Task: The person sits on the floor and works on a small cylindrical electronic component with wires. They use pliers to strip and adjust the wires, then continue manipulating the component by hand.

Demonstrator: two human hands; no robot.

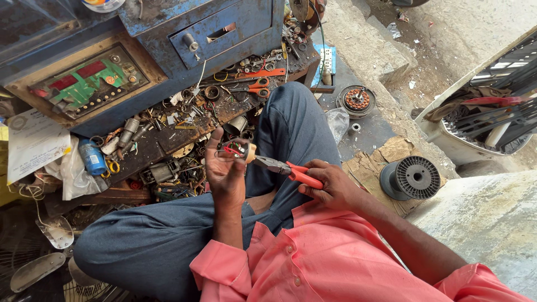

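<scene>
My left hand [224,168] is raised over my lap and pinches a small round part with red and dark wires [238,150]. My right hand [330,184] grips red-handled pliers [285,168], whose jaws touch that part. I sit cross-legged in blue trousers [291,123] and a pink shirt [330,257].
A low cluttered workbench [162,142] with orange scissors [258,85], screws and metal bits lies ahead, below a blue cabinet with a drawer [212,33] and a green circuit board [89,81]. An empty black spool [411,178], a copper-wound motor stator [357,100] and fan grilles [492,117] are at right.
</scene>
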